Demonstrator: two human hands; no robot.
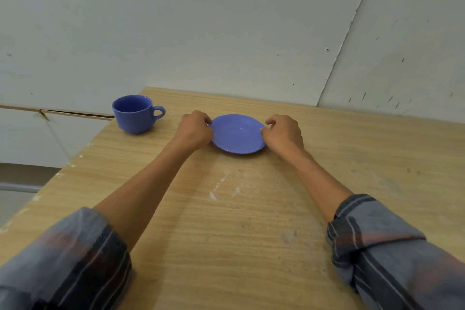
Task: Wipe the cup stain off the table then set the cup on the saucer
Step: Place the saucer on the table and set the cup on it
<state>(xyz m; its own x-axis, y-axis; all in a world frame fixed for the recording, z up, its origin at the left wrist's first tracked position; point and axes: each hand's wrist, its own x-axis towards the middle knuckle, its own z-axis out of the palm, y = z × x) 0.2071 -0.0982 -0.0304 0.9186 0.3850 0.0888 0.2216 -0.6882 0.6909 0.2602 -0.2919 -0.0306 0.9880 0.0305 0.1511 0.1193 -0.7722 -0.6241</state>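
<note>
Plainly we are placing the round blue ceramic saucer point(237, 134) on the pale wood-grain table point(251, 234); our left hand point(193, 131) and right hand point(284, 133) pinch its opposite rims; the blue handled cup point(133, 113) stands upright, well left of both, untouched; no cloth shows, so next we judge letting go and fetching one.

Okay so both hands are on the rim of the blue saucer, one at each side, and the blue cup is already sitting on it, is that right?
Not quite. The left hand and right hand do grip opposite sides of the blue saucer, but the saucer is bare. The head view shows the blue cup standing apart on the table, off to the left of the saucer near the table's edge.
</note>
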